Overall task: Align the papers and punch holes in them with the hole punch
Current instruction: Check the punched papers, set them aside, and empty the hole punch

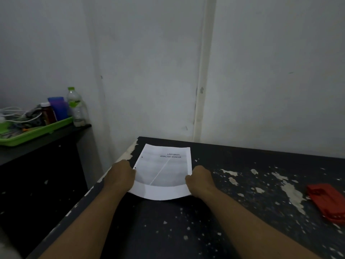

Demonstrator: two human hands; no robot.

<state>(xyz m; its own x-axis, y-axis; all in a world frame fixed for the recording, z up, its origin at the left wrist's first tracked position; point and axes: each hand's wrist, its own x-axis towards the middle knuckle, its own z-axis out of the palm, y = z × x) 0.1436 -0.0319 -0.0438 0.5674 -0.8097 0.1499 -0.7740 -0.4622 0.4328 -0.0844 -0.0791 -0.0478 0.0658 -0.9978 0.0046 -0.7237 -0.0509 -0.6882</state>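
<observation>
- Both hands are on the papers [164,171]: the left hand [120,173] grips the stack's left long edge and the right hand [199,178] grips its right long edge. The fingers of each are curled in against the sheets.
- Each hand holds the lower half of its side, close to the near corners. The two forearms reach in from the table's near edge.
- Between the hands, the near edge of the stack bows in a smooth curve. The far end lies toward the table's far left corner.
- Printed on the top sheet is the heading "LAMPIRAN ANALISA SONDIR". A pale diagonal line crosses the page, and two small dark dots sit close to its left edge.
- Under the papers is a dark table [186,221] with paint chipped off in pale patches, worst along its left edge and on its right half.
- A red hole punch [326,202] lies on the table's right side, well apart from the papers and from the right hand; it is too blurred to show detail.
- To the left, apart from the table, a dark cabinet [46,165] carries a green tray [37,133] holding white cables [20,114], a brown bottle [49,114] with a white cap and a blue container [58,108].
- Just beside the tray, at the cabinet's far right corner, a clear plastic bottle [76,107] with a green cap stands upright.
</observation>
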